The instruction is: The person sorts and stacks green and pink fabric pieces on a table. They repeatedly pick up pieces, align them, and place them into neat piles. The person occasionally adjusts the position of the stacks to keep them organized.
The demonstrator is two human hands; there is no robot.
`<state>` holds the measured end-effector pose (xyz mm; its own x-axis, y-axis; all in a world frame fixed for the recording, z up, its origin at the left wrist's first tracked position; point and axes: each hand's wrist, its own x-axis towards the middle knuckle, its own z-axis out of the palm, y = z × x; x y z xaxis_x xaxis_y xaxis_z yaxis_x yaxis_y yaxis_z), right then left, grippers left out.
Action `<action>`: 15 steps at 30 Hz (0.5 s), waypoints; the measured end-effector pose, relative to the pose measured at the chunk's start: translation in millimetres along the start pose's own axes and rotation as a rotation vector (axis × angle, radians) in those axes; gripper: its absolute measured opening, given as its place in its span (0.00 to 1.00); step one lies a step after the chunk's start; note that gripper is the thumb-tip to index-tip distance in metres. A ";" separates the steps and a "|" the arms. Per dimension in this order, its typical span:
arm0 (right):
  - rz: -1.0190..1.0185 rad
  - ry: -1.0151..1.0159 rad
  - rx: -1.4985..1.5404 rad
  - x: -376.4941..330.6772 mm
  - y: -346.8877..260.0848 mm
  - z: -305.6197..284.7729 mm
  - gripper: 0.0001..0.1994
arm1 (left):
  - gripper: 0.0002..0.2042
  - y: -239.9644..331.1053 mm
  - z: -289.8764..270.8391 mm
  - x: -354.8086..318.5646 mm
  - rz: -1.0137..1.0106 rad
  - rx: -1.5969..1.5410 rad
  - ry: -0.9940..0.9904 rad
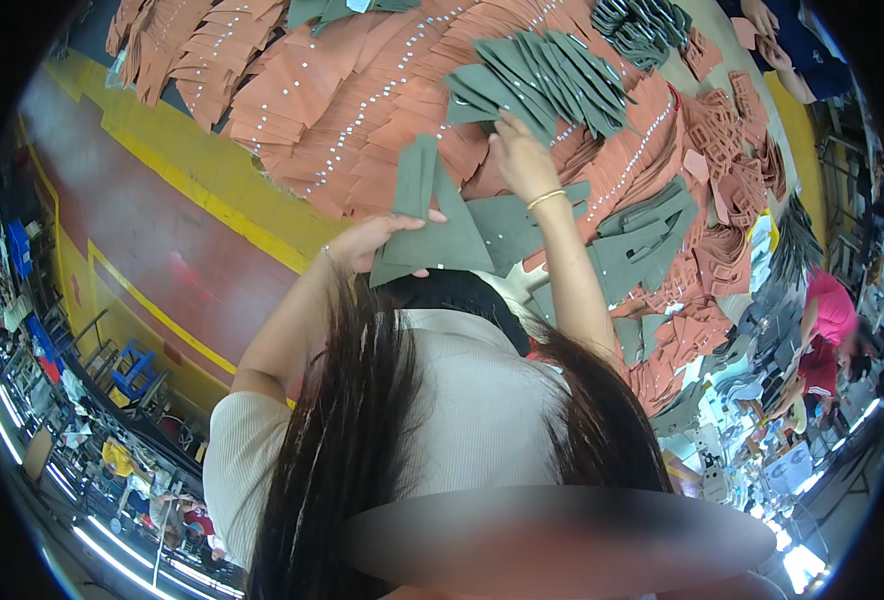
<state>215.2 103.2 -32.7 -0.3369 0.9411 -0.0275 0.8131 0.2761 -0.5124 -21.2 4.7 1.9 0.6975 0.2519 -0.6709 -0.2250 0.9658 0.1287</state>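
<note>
so left hand [377,240] clamps gathered green pieces [432,235] fanned for counting; right hand [522,155] pinches next piece off green pile [537,75], orange stacks [362,100] alongside.

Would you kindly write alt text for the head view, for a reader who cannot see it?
A person's left hand holds a stack of grey-green cut pieces, while the right hand reaches to a fanned row of grey-green pieces. Both are above a table heaped with rust-orange cut pieces.
</note>
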 end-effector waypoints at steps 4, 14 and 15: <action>0.343 -0.261 0.713 15.1 9.0 -42.8 0.18 | 0.20 13.8 -18.4 1.7 0.133 0.126 -0.046; 0.226 -0.299 0.840 13.0 -33.6 -86.5 0.16 | 0.24 14.8 -79.1 28.5 0.221 -0.127 0.153; 0.061 -0.241 0.687 5.9 -41.5 -79.6 0.16 | 0.26 13.6 -79.4 27.4 0.246 -0.150 0.100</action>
<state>217.2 112.8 56.7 -0.4598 0.8601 -0.2208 0.3791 -0.0347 -0.9247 -59.2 19.9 -72.7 0.5407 0.4630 -0.7023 -0.4825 0.8546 0.1919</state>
